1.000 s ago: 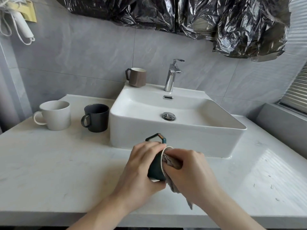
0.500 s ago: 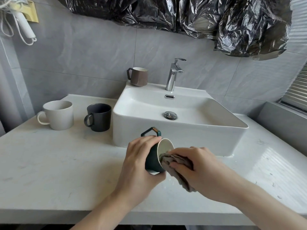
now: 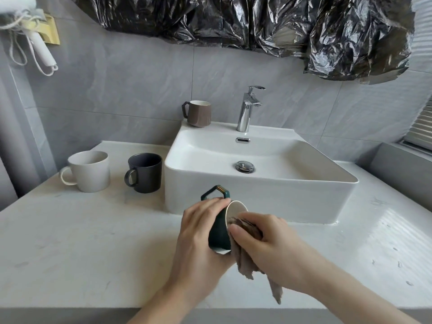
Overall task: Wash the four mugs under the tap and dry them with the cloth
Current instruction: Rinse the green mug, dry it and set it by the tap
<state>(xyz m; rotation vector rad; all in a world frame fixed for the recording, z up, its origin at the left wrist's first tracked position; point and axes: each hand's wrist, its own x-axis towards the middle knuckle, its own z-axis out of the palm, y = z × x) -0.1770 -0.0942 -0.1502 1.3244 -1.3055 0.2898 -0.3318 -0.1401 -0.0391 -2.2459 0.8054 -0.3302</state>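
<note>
Left grip (image 3: 201,232) clamps green mug (image 3: 218,232) tilted; right grip (image 3: 268,244) pinches cloth (image 3: 247,253). I'd push it deep, twist round.

Glossy ceramic, polished chrome, soft cloth

Shiny chrome tap (image 3: 248,108) over a glossy white basin (image 3: 257,190); matt dark grey mug (image 3: 145,172) at left; nubby taupe cloth (image 3: 247,253) centre; crinkled glossy black plastic sheeting (image 3: 257,22) along top.
</note>
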